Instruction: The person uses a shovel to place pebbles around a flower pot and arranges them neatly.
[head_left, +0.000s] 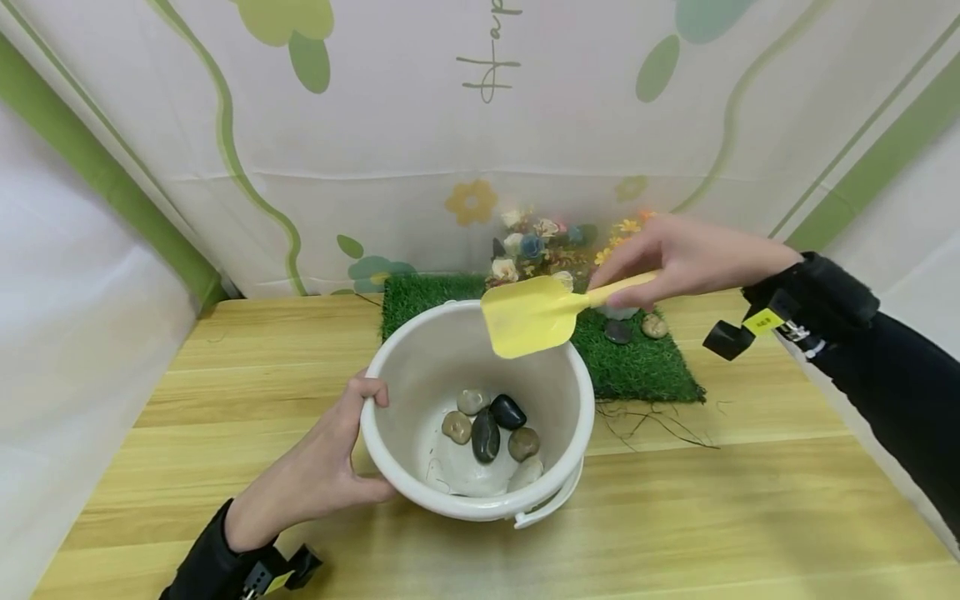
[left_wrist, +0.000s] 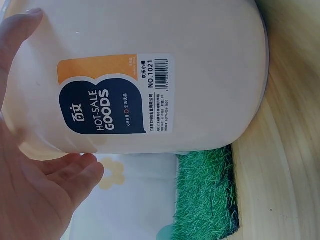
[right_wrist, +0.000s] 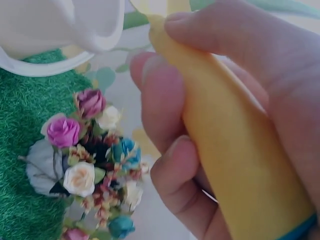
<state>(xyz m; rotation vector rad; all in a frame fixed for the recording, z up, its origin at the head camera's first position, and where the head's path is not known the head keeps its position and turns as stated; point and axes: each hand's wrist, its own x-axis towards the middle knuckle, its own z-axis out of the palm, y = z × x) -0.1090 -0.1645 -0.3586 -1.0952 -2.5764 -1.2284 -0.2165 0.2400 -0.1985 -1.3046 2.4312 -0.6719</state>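
Note:
A white plastic bucket [head_left: 427, 367] stands on the wooden table with several smooth stones [head_left: 486, 436], dark and tan, lying at its bottom. My left hand [head_left: 322, 467] grips the bucket's left side, with fingertips hooked over the rim. In the left wrist view, a printed label [left_wrist: 107, 97] shows on the bucket's outer wall between thumb and fingers. My right hand [head_left: 682, 258] holds a yellow toy shovel [head_left: 531, 317] by its handle, fingers wrapped round it. The shovel's blade is over the bucket's far right rim, and no stone shows on it.
Behind the bucket lies a green artificial grass mat [head_left: 637, 375]. A dark stone [head_left: 618, 331] and a tan stone [head_left: 655, 325] sit on it. Artificial flowers [head_left: 532, 246] stand at its back, before a patterned white curtain [head_left: 375, 108]. The bucket's handle [head_left: 551, 504] hangs at its front right.

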